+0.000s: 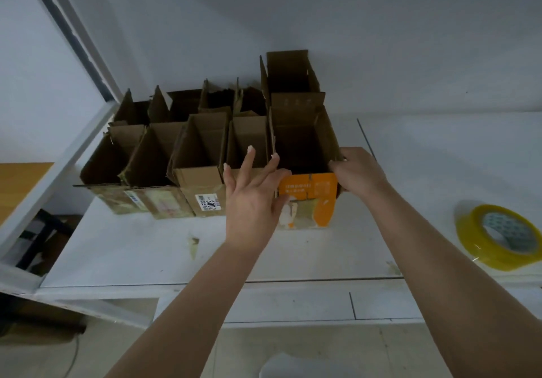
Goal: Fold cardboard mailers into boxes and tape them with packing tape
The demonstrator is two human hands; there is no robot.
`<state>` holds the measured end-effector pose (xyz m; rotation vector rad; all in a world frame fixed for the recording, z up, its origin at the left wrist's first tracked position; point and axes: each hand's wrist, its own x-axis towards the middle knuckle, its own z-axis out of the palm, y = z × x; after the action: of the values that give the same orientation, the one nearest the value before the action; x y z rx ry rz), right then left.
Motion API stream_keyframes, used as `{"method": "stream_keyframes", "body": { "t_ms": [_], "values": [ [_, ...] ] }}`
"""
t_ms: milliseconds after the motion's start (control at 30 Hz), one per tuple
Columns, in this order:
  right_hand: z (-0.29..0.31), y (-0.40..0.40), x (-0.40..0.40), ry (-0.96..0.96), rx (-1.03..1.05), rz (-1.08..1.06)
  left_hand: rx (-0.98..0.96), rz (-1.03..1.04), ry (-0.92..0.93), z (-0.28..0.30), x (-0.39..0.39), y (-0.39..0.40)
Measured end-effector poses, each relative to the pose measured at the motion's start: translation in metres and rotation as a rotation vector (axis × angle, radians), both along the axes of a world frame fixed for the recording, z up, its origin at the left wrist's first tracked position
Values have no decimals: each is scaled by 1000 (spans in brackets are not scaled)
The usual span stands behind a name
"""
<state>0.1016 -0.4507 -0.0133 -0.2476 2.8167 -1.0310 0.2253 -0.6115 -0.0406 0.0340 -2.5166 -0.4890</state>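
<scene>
**Here, both your hands are on an orange-fronted box at the end of a row**

Largest in view is the white table [132,248], smooth and flat, set against a plain pale wall [381,25]. A white metal frame [58,160] slants across the left side.

On the table stands a block of open brown cardboard boxes [181,142], two rows deep, flaps upright, corrugated edges rough and a little torn. The front row sits side by side, walls touching. One box in that row carries a white label [206,202] on its near face; you can read "300" in bold black, while the smaller print is too blurred to make out. The two boxes to its left have glossy tape and worn labels on their fronts, unreadable.

At the right end of the front row is the box you are handling [308,195]. It is open at the top, dark inside, with an orange near face printed in white characters that are too blurred to read. Clear tape and torn white paper patches cover the lower part of that face. Behind it another open box [290,75] stands higher.

Your left hand [252,198] lies against the box's near left corner, fingers straight and spread, fingertips reaching up past the rim. Your right hand [359,172] grips the near right corner, fingers curled round the top edge.

Well apart to the right, near the table's edge, a roll of yellowish clear packing tape [498,236] rests tilted, its core printed with a small repeated pattern.

A small scrap of tape [193,245] lies on the table in front of the row.
</scene>
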Motion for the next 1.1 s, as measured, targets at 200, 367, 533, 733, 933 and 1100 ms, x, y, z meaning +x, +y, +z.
{"method": "stream_keyframes", "body": {
  "t_ms": [200,367,533,733,933,1100],
  "values": [
    [-4,2,8,300,192,-7,-32,14,-39,3,-9,-1],
    [0,11,18,390,202,11,-46,-21,-4,4,-8,-7],
    [4,23,33,350,258,274,-281,-67,-219,9,-22,-10],
    [-8,18,44,483,346,188,-210,-74,-179,6,-35,-12],
    [-8,10,56,503,383,169,-159,-104,-169,-2,-31,-17],
    [-5,15,68,527,391,164,-86,-175,-116,13,-22,-26]
  ]
}}
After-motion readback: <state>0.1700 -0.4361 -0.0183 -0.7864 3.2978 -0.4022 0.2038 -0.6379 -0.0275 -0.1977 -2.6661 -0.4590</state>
